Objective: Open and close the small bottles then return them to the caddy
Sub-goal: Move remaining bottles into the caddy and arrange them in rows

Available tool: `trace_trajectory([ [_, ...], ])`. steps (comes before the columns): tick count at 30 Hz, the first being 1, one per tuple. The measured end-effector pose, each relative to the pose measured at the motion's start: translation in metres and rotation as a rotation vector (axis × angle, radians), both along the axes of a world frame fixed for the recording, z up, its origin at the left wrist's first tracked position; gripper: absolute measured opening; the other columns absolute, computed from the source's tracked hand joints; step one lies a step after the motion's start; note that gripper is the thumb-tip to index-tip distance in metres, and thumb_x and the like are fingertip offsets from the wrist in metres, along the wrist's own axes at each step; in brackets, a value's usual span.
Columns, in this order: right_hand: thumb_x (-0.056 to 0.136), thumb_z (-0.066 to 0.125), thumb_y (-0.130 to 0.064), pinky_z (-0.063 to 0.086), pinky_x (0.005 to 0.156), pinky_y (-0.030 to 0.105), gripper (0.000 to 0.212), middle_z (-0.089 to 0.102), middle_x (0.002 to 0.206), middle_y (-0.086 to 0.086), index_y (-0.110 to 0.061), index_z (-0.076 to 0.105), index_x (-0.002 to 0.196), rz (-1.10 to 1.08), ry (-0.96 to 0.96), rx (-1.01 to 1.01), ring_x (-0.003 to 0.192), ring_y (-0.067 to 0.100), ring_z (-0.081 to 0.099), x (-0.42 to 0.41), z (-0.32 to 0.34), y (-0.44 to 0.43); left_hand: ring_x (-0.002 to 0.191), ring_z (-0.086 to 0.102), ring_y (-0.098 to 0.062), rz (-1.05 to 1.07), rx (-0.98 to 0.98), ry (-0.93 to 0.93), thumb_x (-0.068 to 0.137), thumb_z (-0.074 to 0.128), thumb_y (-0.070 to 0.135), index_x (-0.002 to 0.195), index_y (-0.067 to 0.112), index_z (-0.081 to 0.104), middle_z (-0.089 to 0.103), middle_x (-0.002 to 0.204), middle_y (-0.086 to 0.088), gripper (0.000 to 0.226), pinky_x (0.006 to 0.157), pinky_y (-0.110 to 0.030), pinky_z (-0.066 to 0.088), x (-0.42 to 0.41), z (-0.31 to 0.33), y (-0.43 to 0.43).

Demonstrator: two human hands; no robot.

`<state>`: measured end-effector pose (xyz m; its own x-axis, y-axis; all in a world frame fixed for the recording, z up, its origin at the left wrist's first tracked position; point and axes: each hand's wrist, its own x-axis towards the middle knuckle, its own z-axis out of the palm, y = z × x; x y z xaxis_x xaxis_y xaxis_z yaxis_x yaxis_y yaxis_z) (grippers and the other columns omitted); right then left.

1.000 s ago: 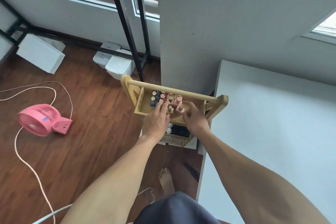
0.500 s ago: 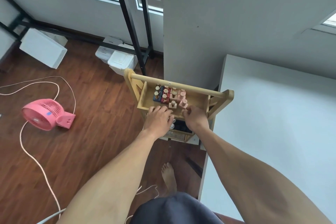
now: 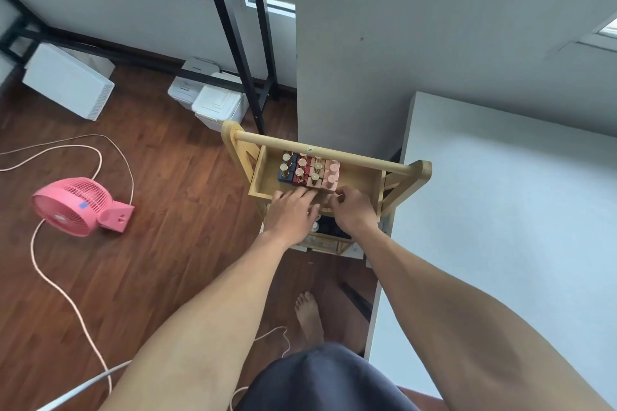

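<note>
– Steadying the caddy (image 3: 362, 178)? Left hand (image 3: 292, 208) lies with fingers straight, loosely together, on its front rim.
– Likely. Right hand (image 3: 352, 210) curls beside the small bottles (image 3: 309, 170), clustered inside; whether it pinches one, cannot tell.

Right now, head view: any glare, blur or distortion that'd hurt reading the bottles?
Head view: soft even light, no glare; wide-angle bend tilts the black rack posts; small bottles in the caddy are in focus, colours clear, too small for labels.
</note>
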<state>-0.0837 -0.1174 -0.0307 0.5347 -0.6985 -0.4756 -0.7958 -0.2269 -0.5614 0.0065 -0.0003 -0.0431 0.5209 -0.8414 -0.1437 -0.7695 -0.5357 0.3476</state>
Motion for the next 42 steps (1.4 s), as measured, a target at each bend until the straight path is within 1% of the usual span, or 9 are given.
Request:
trace_trajectory([
  [8, 0.097, 0.054, -0.037, 0.047, 0.065, 0.03, 0.024, 0.069, 0.095, 0.004, -0.015, 0.065, 0.099, -0.027, 0.079, -0.023, 0.076, 0.02, 0.059, 0.012, -0.014, 0.018, 0.114, 0.055, -0.018, 0.027, 0.019, 0.077, 0.099, 0.042, 0.032, 0.128, 0.021, 0.056, 0.059, 0.127, 0.004, 0.034, 0.093, -0.039, 0.038, 0.005, -0.007, 0.019],
  [13, 0.096, 0.054, -0.04, 0.044, 0.063, 0.029, 0.028, 0.07, 0.098, 0.003, -0.016, 0.065, 0.104, -0.058, 0.061, -0.028, 0.077, 0.02, 0.058, 0.012, -0.012, 0.003, 0.09, 0.057, -0.017, 0.111, -0.164, 0.093, 0.098, 0.043, 0.02, 0.095, 0.014, 0.064, 0.064, 0.096, 0.001, 0.022, 0.083, -0.035, 0.042, 0.007, 0.002, 0.018],
  [15, 0.096, 0.055, -0.04, 0.046, 0.065, 0.03, 0.029, 0.069, 0.104, 0.003, -0.016, 0.063, 0.111, -0.066, 0.057, -0.01, 0.081, 0.021, 0.059, 0.01, -0.011, 0.0, 0.084, 0.055, -0.017, 0.184, -0.236, 0.067, 0.097, 0.045, 0.018, 0.091, 0.013, 0.061, 0.063, 0.091, 0.0, 0.019, 0.081, -0.037, 0.046, 0.011, 0.005, 0.025],
  [18, 0.094, 0.057, -0.039, 0.055, 0.073, 0.037, 0.035, 0.067, 0.107, 0.004, -0.015, 0.054, 0.12, -0.068, 0.07, 0.003, 0.088, 0.024, 0.063, 0.008, -0.01, -0.001, 0.088, 0.055, -0.019, 0.311, -0.278, 0.064, 0.095, 0.048, 0.017, 0.102, 0.012, 0.055, 0.059, 0.099, -0.003, 0.01, 0.078, -0.037, 0.05, 0.019, 0.009, 0.032],
  [22, 0.094, 0.06, -0.034, 0.055, 0.071, 0.037, 0.037, 0.067, 0.111, 0.004, -0.017, 0.049, 0.124, -0.085, 0.02, 0.015, 0.089, 0.024, 0.063, 0.011, -0.01, 0.0, 0.121, 0.052, -0.029, 0.414, -0.12, 0.163, 0.095, 0.053, 0.019, 0.141, 0.009, 0.031, 0.044, 0.143, -0.013, 0.052, 0.095, -0.039, 0.05, 0.028, 0.013, 0.022],
  [25, 0.095, 0.06, -0.031, 0.045, 0.062, 0.027, 0.032, 0.067, 0.112, 0.003, -0.017, 0.053, 0.123, -0.077, -0.026, 0.003, 0.083, 0.019, 0.059, 0.012, -0.012, 0.002, 0.129, 0.047, -0.031, 0.448, 0.016, 0.216, 0.093, 0.059, 0.02, 0.151, 0.006, 0.012, 0.037, 0.15, -0.013, 0.076, 0.099, -0.04, 0.046, 0.036, 0.013, 0.006],
  [28, 0.096, 0.057, -0.03, 0.049, 0.066, 0.03, 0.028, 0.068, 0.109, 0.003, -0.017, 0.057, 0.121, -0.054, -0.034, -0.026, 0.084, 0.02, 0.059, 0.011, -0.013, 0.002, 0.121, 0.053, -0.033, 0.484, 0.06, 0.247, 0.091, 0.062, 0.018, 0.147, 0.003, 0.025, 0.055, 0.132, -0.015, 0.069, 0.097, -0.041, 0.046, 0.045, 0.008, -0.004],
  [32, 0.098, 0.052, -0.029, 0.043, 0.062, 0.027, 0.024, 0.069, 0.107, 0.003, -0.02, 0.062, 0.119, 0.002, -0.034, -0.086, 0.081, 0.02, 0.057, 0.012, -0.017, 0.004, 0.113, 0.057, -0.033, 0.507, 0.0, 0.277, 0.088, 0.064, 0.012, 0.127, 0.005, 0.051, 0.062, 0.12, -0.013, 0.041, 0.092, -0.039, 0.048, 0.055, 0.004, -0.008],
  [42, 0.099, 0.052, -0.029, 0.032, 0.051, 0.018, 0.026, 0.069, 0.112, 0.001, -0.02, 0.063, 0.12, -0.011, -0.037, -0.126, 0.079, 0.015, 0.052, 0.014, -0.026, 0.003, 0.111, 0.058, -0.03, 0.478, -0.053, 0.24, 0.087, 0.068, 0.013, 0.124, 0.009, 0.059, 0.063, 0.118, -0.011, 0.038, 0.096, -0.038, 0.046, 0.052, 0.002, -0.007],
])
